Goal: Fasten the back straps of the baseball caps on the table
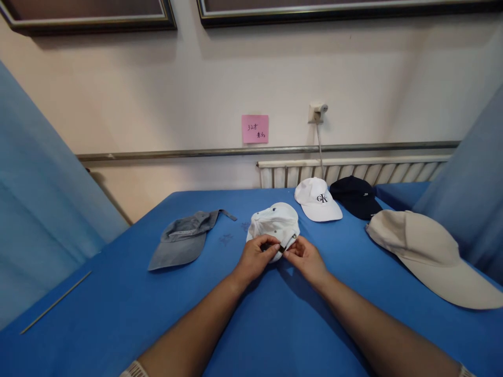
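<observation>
A pale, near-white baseball cap point(275, 220) rests on the blue-covered table in front of me, its back opening facing me. My left hand point(257, 256) pinches the back strap beside a small dark piece point(281, 249), which might be a buckle or part of the strap. On the other side of that piece, my right hand point(306, 259) is closed, thumb and fingertips pinching the strap. A small metal fitting point(294, 236) shows on the cap's edge just above my right fingers. The cap's brim is hidden from view.
A grey cap point(183, 238) with its strap loose lies left. White point(317, 199), navy point(353, 195) and large beige point(428, 251) caps lie right. A thin stick point(56, 302) is on the blue table cover point(129, 309). Behind are a radiator point(353, 168) and a plugged socket point(315, 112).
</observation>
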`<state>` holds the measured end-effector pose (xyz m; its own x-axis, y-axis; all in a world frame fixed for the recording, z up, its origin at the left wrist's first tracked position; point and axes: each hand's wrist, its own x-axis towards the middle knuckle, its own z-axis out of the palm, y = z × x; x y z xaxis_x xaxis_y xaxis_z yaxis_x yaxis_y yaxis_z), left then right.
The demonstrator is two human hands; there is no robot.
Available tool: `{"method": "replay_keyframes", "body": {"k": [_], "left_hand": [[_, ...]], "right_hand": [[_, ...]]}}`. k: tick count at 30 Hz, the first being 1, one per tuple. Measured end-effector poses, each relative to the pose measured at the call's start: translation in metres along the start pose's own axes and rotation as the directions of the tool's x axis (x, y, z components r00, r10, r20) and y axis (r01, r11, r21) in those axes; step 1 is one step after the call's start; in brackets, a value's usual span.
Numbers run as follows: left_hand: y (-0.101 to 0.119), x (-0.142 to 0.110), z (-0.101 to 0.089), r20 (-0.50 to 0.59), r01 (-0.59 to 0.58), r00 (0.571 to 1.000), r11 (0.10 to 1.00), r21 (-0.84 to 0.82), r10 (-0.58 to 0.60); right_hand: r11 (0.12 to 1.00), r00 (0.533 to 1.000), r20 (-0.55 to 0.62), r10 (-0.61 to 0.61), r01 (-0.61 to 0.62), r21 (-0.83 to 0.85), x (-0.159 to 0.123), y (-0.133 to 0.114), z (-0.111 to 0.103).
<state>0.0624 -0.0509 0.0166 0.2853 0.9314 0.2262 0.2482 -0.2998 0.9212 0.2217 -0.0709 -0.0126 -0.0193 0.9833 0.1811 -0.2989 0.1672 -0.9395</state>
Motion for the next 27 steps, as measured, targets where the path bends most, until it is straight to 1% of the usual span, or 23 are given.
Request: {"method": "replay_keyframes", "body": {"k": [3, 6, 8, 10, 16, 19, 22, 24, 27], "left_hand": [[-0.001, 0.0, -0.001, 0.018, -0.012, 1.0, 0.999, 0.034, 0.012], [-0.003, -0.001, 0.0, 0.019, -0.038, 0.999, 0.994, 0.103, 0.036], [-0.004, -0.002, 0.0, 0.019, -0.052, 0.999, 0.988, 0.144, 0.05], [-0.003, -0.003, 0.001, 0.032, -0.054, 0.998, 0.988, 0.145, 0.05], [0.013, -0.004, 0.001, 0.036, 0.014, 0.999, 0.999, -0.036, -0.013], [0.015, -0.004, 0.001, 0.075, 0.041, 0.997, 0.996, -0.081, -0.035], [0.015, -0.004, 0.001, 0.105, 0.101, 0.99, 0.99, -0.101, -0.09], [0.015, -0.004, 0.001, 0.087, 0.125, 0.99, 0.982, -0.14, -0.114], [0.017, -0.004, 0.001, 0.062, 0.131, 0.991, 0.969, -0.211, -0.121]], "right_hand": [[1.0, 1.0, 0.014, -0.013, 0.013, 0.006, -0.001, -0.001, 0.001], [1.0, 1.0, 0.014, -0.019, 0.019, -0.007, -0.002, 0.0, 0.003], [0.999, 1.0, -0.001, -0.019, 0.019, -0.045, -0.002, 0.002, 0.002], [0.995, 1.0, -0.015, -0.019, 0.018, -0.101, -0.002, 0.005, 0.0], [0.975, 1.0, -0.005, -0.007, 0.006, -0.222, -0.002, 0.014, -0.004], [0.964, 1.0, 0.004, -0.013, 0.014, -0.264, -0.005, 0.014, -0.003], [0.95, 1.0, 0.019, -0.024, 0.028, -0.311, -0.007, 0.011, -0.001], [0.94, 0.999, 0.027, -0.027, 0.035, -0.339, -0.008, 0.009, -0.001], [0.931, 0.999, 0.042, -0.028, 0.042, -0.364, -0.009, 0.008, -0.001]]}}
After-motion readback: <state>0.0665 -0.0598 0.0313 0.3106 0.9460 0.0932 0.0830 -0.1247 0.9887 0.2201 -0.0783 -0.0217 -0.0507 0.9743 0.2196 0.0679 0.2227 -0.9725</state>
